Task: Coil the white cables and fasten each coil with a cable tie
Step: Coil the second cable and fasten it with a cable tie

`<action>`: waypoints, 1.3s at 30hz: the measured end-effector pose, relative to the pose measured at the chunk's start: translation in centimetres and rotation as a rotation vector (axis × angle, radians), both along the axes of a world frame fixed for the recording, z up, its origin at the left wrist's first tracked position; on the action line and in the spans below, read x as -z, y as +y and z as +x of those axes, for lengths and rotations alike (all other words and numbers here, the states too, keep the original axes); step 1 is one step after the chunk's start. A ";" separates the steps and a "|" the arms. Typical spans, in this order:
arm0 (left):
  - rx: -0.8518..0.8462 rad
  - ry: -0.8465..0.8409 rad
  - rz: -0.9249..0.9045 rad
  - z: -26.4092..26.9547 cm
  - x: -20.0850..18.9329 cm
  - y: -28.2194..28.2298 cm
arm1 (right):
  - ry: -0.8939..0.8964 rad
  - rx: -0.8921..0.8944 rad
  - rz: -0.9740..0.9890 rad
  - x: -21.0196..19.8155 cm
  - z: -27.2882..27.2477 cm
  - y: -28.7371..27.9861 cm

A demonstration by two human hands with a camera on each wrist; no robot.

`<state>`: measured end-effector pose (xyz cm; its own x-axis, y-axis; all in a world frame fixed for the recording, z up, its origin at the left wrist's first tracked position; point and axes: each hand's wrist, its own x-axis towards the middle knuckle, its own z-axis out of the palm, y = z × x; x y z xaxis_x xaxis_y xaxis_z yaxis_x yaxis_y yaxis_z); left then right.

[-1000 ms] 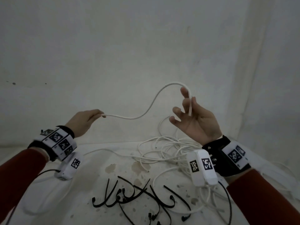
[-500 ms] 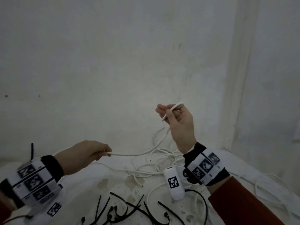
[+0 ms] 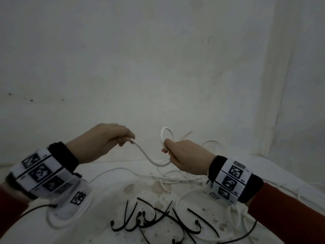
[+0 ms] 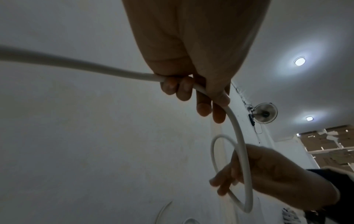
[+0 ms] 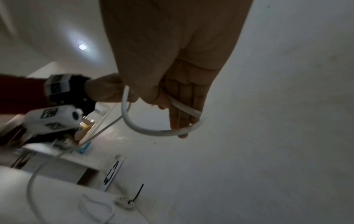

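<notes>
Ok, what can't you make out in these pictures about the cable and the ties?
- Head view: how many turns the right hand holds; only one loop shows above the fist.
- Left wrist view: the white cable runs off the left edge, so its length is unknown.
- Head view: the black cable ties overlap and are cut by the bottom edge; no count possible.
- Left hand: its fingers are hidden behind its back.

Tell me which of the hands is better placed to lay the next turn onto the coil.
Probably the left hand: it grips the free cable run leading into the loop, which the right hand is busy pinching. The left can likely swing its slack over.
</notes>
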<state>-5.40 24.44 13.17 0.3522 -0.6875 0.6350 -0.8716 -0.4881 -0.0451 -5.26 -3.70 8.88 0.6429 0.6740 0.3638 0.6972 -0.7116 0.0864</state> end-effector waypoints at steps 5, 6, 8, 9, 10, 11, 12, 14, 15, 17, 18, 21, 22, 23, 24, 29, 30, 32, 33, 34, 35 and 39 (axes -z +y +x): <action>0.036 -0.038 0.015 -0.4 -1.3 -1.0 | 0.037 0.061 -0.229 -0.1 -0.1 1.4; 0.031 -0.045 0.012 -0.3 -1.5 -0.9 | 0.071 0.055 -0.216 -0.3 -0.3 1.5; 0.003 -0.050 -0.016 0.1 -1.8 -0.4 | 0.200 0.053 -0.096 -0.8 -0.5 1.3; -0.016 -0.048 -0.033 0.4 -1.9 0.0 | 0.261 0.048 -0.017 -1.0 -0.7 1.0; -0.040 -0.045 -0.047 0.7 -2.0 0.3 | 0.300 0.036 0.073 -1.2 -0.8 0.8; -0.064 -0.036 -0.057 0.9 -2.1 0.7 | 0.319 0.019 0.164 -1.3 -1.0 0.6; -0.084 -0.025 -0.060 1.1 -2.2 0.9 | 0.328 -0.001 0.249 -1.4 -1.2 0.3; -0.100 -0.014 -0.071 1.3 -2.4 1.2 | 0.349 -0.031 0.360 -1.5 -1.6 0.2; -0.101 -0.015 -0.077 1.4 -2.6 1.3 | 0.363 -0.039 0.387 -1.5 -1.7 0.3; -0.100 -0.026 -0.085 1.5 -3.0 1.3 | 0.409 -0.075 0.421 -1.3 -1.7 0.3; -0.099 -0.032 -0.091 1.5 -3.3 1.3 | 0.463 -0.110 0.458 -1.3 -1.7 0.3; -0.106 -0.029 -0.114 1.8 -3.7 1.3 | 0.667 -0.251 0.566 -1.6 -2.1 0.3; -0.112 -0.025 -0.121 1.9 -3.7 1.1 | 0.712 -0.286 0.560 -1.8 -2.3 0.3; -0.117 -0.020 -0.130 2.0 -3.7 0.9 | 0.753 -0.316 0.544 -2.0 -2.4 0.5; -0.120 -0.014 -0.143 2.2 -3.7 0.7 | 0.797 -0.348 0.531 -2.1 -2.5 0.7; -0.133 -0.073 -0.212 3.0 -3.6 -0.5 | 1.117 -0.545 0.866 -2.3 -2.6 0.9; -0.141 -0.076 -0.223 3.0 -3.5 -0.7 | 1.203 -0.607 0.986 -2.4 -2.5 0.8; -0.155 -0.049 -0.234 2.9 -2.7 -1.2 | 1.320 -0.754 1.182 -2.6 -2.3 0.5; -0.154 -0.011 -0.249 2.9 -2.2 -1.6 | 1.349 -0.847 1.259 -2.8 -2.2 0.3; -0.149 0.039 -0.276 2.8 -1.6 -1.8 | 1.373 -0.960 1.327 -3.0 -2.0 0.0; -0.141 0.094 -0.311 2.9 -0.9 -2.0 | 1.392 -1.080 1.387 -3.2 -2.0 -0.2; -0.182 0.163 -0.355 3.5 2.0 -1.8 | 1.225 -1.304 1.670 -4.3 -1.9 -1.5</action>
